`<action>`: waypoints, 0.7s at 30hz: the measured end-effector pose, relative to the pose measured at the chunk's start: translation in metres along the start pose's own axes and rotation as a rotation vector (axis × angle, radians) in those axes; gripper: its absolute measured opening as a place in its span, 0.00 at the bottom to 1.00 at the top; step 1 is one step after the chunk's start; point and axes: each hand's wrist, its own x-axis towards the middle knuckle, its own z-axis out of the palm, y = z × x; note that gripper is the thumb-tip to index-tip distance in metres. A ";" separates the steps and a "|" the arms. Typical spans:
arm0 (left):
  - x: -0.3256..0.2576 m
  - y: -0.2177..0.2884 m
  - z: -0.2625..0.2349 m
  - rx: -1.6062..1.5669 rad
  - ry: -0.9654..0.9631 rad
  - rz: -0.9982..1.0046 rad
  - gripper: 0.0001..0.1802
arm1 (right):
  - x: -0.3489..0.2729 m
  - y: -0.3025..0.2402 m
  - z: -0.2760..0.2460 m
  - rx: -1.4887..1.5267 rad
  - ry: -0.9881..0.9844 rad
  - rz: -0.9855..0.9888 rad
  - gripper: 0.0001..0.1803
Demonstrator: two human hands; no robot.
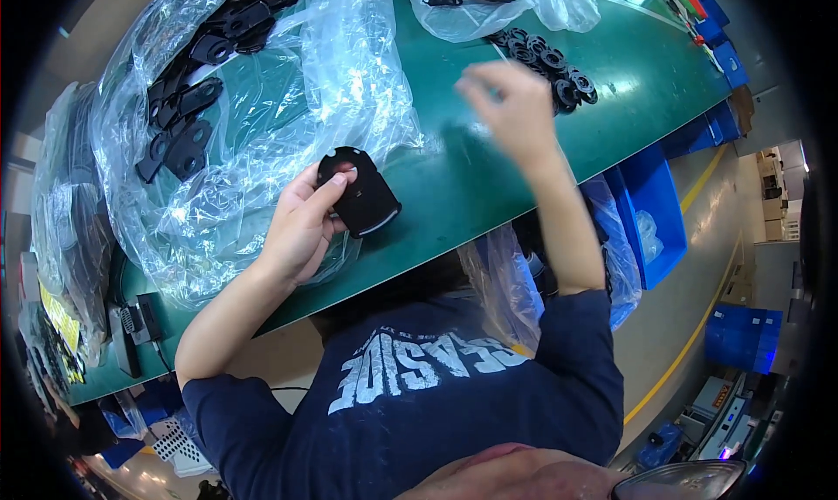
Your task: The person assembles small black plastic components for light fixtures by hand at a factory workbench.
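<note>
My left hand (301,225) grips a flat black plastic plate (360,193) with a rounded top and small holes, holding it just above the green table (489,172). My right hand (511,107) is raised over the table, blurred by motion, fingers curled; whether it holds a small part cannot be told. It is close to a pile of black round ring parts (550,68).
A large clear plastic bag (262,107) with several black flat plates lies at the left. Another clear bag (506,2) with black parts sits at the far edge. Blue bins (650,199) stand beside the table at right. A bag hangs under the table edge (515,282).
</note>
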 end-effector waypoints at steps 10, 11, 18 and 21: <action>0.005 -0.002 0.005 0.015 -0.077 -0.075 0.11 | 0.032 0.098 -0.021 -0.738 -0.308 0.234 0.12; 0.005 -0.002 0.004 -0.010 -0.087 -0.088 0.11 | 0.031 0.101 -0.020 -0.724 -0.256 0.194 0.10; 0.009 -0.004 0.000 -0.063 -0.086 -0.107 0.13 | 0.017 0.016 -0.019 -0.032 -0.063 0.082 0.06; 0.009 -0.005 0.007 -0.028 -0.051 -0.117 0.16 | -0.007 -0.048 -0.017 0.167 -0.190 -0.069 0.07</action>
